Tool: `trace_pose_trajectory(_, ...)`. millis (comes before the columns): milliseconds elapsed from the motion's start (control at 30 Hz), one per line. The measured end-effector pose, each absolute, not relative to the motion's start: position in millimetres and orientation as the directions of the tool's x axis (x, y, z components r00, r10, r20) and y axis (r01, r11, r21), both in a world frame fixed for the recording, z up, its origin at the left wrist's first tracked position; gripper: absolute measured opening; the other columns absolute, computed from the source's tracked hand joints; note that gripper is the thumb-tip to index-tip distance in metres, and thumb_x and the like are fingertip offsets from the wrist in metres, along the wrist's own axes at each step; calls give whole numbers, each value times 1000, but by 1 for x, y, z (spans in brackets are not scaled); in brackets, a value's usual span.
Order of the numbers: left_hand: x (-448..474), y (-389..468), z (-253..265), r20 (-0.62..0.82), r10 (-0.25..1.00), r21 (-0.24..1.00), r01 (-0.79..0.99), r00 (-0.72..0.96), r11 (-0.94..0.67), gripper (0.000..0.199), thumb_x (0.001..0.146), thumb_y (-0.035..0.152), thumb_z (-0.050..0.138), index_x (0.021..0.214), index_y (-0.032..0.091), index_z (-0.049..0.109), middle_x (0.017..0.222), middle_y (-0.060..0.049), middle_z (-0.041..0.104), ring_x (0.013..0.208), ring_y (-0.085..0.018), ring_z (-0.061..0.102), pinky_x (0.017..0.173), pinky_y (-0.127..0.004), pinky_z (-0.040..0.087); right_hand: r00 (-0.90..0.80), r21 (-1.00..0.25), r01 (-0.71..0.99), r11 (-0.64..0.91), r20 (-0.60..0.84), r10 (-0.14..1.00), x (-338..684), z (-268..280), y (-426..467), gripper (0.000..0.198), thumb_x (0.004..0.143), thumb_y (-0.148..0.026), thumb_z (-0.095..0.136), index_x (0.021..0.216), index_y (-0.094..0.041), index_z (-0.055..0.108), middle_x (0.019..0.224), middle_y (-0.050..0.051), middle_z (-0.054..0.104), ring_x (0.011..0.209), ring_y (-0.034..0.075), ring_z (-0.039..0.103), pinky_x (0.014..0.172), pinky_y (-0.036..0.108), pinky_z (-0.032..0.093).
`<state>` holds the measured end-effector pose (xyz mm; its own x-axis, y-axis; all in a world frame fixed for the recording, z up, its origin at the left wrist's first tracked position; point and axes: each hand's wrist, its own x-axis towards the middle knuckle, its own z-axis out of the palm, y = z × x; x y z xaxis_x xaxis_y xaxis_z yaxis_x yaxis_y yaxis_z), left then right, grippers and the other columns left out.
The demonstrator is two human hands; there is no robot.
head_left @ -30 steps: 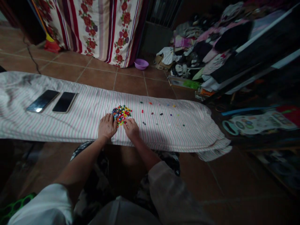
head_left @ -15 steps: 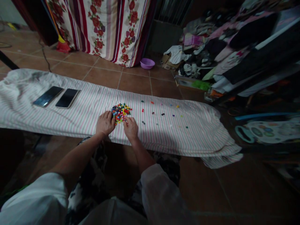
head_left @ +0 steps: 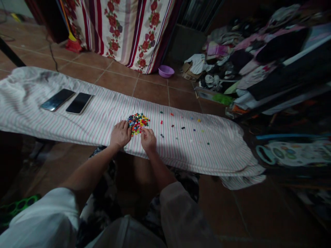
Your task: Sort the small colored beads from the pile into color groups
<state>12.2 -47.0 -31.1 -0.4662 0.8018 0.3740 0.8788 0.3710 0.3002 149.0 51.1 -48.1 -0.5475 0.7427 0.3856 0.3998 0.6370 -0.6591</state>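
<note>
left of the hands, two phones point(head_left: 79, 103) are laid on the bench point(head_left: 100, 119). by the left hand point(head_left: 120, 134), rested flat, the coloured pile point(head_left: 139, 121) is flanked, presumably to keep it gathered. at its near right edge the right hand point(head_left: 148, 139) is narrowed; whether a piece is held cannot be told. rightward, loose pieces point(head_left: 183, 127) are spaced, apparently by colour. since the earlier frame, the hands have been kept there; the view is shifted.

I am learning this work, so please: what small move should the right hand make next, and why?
Perhaps draw one piece from the mixed pile toward the separate pieces: the right hand is at the pile's near right edge, the left hand borders its left side, and those lie apart, differently coloured.
</note>
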Motion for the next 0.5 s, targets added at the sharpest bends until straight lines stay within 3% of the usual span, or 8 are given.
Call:
trace_pose_trajectory(233, 13, -47, -29, 357, 795, 348, 860, -490, 374, 45, 95, 28, 30, 127, 9, 54, 133, -20, 57, 129, -29, 48, 108, -46, 38, -526, -682, 401, 611, 374, 763, 146, -37, 60, 33, 92, -22, 45, 110, -21, 72, 98, 6, 63, 89, 18, 62, 87, 30, 51)
trace_pose_trajectory(500, 14, -47, -28, 367, 791, 350, 860, -491, 372, 45, 95, 28, 29, 126, 8, 55, 132, -20, 58, 128, -30, 49, 106, -46, 38, -713, -506, 507, 698, 209, 669, 110, -16, 61, 31, 91, -15, 51, 106, -28, 75, 105, 6, 58, 98, 19, 58, 90, 30, 49)
